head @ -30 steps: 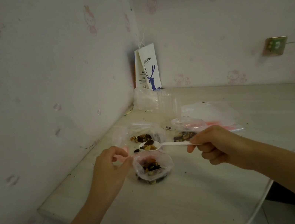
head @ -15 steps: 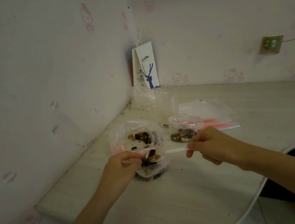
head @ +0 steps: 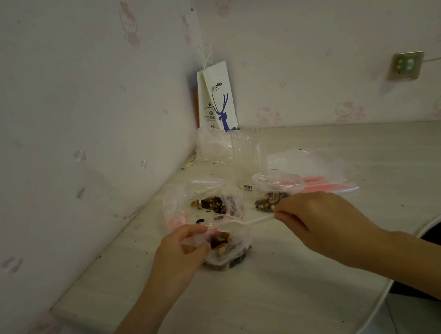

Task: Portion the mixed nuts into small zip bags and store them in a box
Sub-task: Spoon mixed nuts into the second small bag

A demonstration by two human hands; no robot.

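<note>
Down comes the white spoon from the big supply bag to the small zip bag, which sits near the front of the table. Its bowl is tipped at the bag's mouth, emptying its load, I'd say. The left hand pinches the rim to hold the bag open and upright, while the right hand grips the handle's end for reach. Just behind waits a filled bag, with the clear box further back for storing.

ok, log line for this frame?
phase: filling small bag | left hand: pinches bag mouth open | right hand: holds spoon, bowl at bag mouth | big bag: open, behind
</note>
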